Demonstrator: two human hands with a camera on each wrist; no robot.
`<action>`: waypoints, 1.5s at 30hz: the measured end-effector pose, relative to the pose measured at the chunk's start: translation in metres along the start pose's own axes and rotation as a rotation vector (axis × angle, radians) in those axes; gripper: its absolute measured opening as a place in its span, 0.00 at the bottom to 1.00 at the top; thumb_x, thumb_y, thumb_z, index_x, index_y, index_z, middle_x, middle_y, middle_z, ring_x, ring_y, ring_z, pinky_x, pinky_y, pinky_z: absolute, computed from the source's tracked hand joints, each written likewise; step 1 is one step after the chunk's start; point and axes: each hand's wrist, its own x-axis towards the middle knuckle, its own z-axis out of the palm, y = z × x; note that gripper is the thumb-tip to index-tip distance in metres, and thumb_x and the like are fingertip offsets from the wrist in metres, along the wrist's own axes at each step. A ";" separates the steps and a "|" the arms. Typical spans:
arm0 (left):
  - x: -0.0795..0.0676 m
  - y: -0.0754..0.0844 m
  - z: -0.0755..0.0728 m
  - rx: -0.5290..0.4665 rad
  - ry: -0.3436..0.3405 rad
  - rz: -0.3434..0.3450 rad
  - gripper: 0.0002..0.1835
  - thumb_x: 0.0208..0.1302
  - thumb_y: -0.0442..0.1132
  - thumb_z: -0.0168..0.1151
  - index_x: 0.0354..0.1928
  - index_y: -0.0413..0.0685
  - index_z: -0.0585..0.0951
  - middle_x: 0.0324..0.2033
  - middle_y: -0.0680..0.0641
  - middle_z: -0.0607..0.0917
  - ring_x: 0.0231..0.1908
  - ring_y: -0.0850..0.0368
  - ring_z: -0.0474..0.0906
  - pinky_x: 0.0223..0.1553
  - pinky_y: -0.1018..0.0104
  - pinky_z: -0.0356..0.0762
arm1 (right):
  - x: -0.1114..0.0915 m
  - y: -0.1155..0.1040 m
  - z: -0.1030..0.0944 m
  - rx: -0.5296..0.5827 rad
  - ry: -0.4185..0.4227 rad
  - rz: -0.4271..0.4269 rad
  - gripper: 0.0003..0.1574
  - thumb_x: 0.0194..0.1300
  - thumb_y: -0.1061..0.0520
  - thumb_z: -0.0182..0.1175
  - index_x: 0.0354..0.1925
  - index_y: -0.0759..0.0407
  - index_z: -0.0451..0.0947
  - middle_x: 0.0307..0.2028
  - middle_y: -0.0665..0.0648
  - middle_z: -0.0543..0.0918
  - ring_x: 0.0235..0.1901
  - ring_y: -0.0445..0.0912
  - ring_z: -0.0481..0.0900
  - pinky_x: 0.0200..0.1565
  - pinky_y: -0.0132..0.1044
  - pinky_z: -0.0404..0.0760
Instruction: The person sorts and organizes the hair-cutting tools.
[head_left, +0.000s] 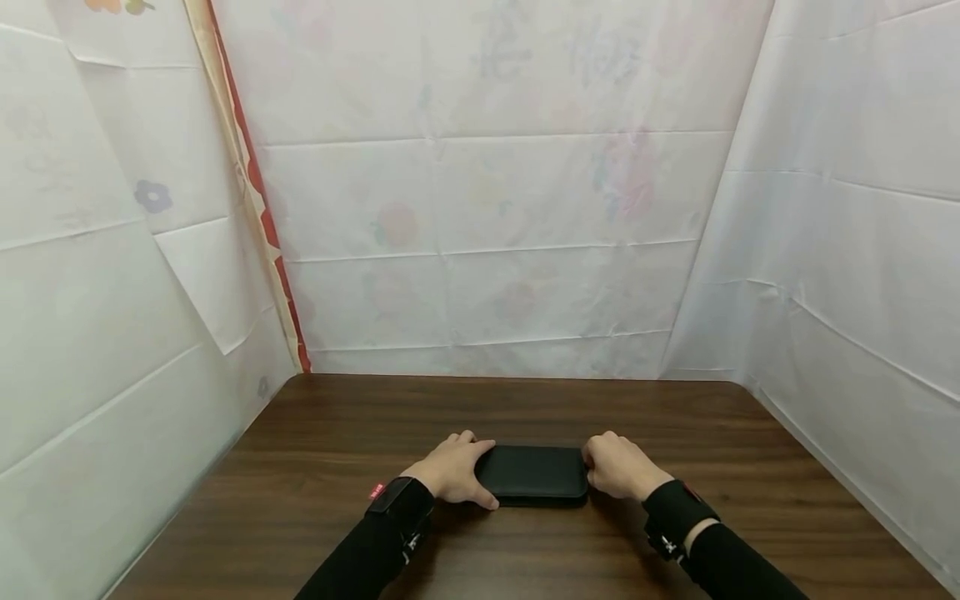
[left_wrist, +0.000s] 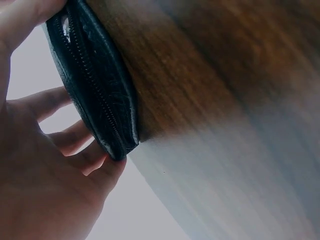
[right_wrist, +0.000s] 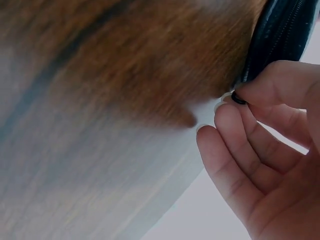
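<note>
The head view is bright, while glare hazes the wrist views' blurred tabletop [right_wrist: 125,80].

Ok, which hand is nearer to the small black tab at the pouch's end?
Right. The right hand pinches the black tab, while the left hand holds the opposite end of the black pouch.

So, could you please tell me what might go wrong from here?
The right hand pinches only a small black tab, so that pinch might slip. The black rectangular leather-look zip case could slide or twist if the left hand loosens at its opposite end.
</note>
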 end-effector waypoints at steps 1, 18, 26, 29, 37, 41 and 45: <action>0.000 0.000 0.000 0.002 0.000 0.000 0.50 0.49 0.58 0.79 0.74 0.50 0.70 0.60 0.43 0.73 0.59 0.45 0.69 0.57 0.49 0.72 | 0.000 0.000 0.000 0.000 -0.002 -0.004 0.24 0.57 0.72 0.59 0.17 0.49 0.64 0.16 0.46 0.54 0.16 0.40 0.54 0.24 0.36 0.53; -0.002 0.002 -0.001 0.015 -0.002 -0.003 0.50 0.49 0.58 0.79 0.73 0.50 0.71 0.59 0.43 0.74 0.57 0.45 0.70 0.56 0.50 0.73 | -0.010 -0.004 0.000 -0.014 -0.006 -0.056 0.30 0.53 0.73 0.58 0.18 0.47 0.51 0.17 0.45 0.48 0.17 0.40 0.47 0.24 0.36 0.50; -0.002 0.000 -0.003 0.015 -0.001 0.002 0.50 0.49 0.58 0.79 0.74 0.49 0.70 0.58 0.43 0.74 0.58 0.45 0.70 0.57 0.49 0.72 | -0.011 -0.010 -0.002 -0.031 -0.014 -0.050 0.31 0.54 0.72 0.59 0.17 0.46 0.52 0.16 0.45 0.49 0.16 0.39 0.49 0.23 0.36 0.51; -0.001 -0.001 -0.003 0.017 -0.003 0.003 0.50 0.49 0.58 0.79 0.74 0.49 0.70 0.58 0.43 0.74 0.57 0.45 0.70 0.57 0.49 0.72 | -0.011 -0.010 -0.002 -0.034 -0.019 -0.047 0.30 0.54 0.72 0.59 0.16 0.46 0.53 0.16 0.45 0.49 0.16 0.39 0.50 0.23 0.35 0.52; 0.002 -0.002 -0.002 0.012 0.002 -0.001 0.50 0.49 0.58 0.79 0.74 0.50 0.70 0.60 0.42 0.74 0.59 0.44 0.69 0.57 0.48 0.72 | -0.013 -0.011 -0.004 -0.016 -0.030 -0.067 0.30 0.54 0.71 0.59 0.15 0.45 0.53 0.14 0.44 0.51 0.15 0.38 0.50 0.22 0.34 0.52; 0.002 -0.002 -0.002 0.012 0.004 -0.001 0.50 0.49 0.58 0.79 0.74 0.50 0.70 0.60 0.43 0.74 0.58 0.45 0.70 0.57 0.49 0.72 | -0.016 -0.012 -0.005 -0.014 -0.030 -0.066 0.30 0.53 0.71 0.59 0.15 0.45 0.54 0.14 0.43 0.51 0.14 0.38 0.51 0.22 0.34 0.52; 0.000 -0.001 -0.001 0.013 -0.004 -0.004 0.50 0.49 0.59 0.79 0.74 0.50 0.70 0.59 0.43 0.74 0.58 0.45 0.70 0.57 0.49 0.72 | -0.018 -0.013 -0.004 -0.009 -0.046 -0.069 0.30 0.53 0.71 0.59 0.15 0.45 0.54 0.14 0.43 0.52 0.14 0.38 0.51 0.22 0.34 0.52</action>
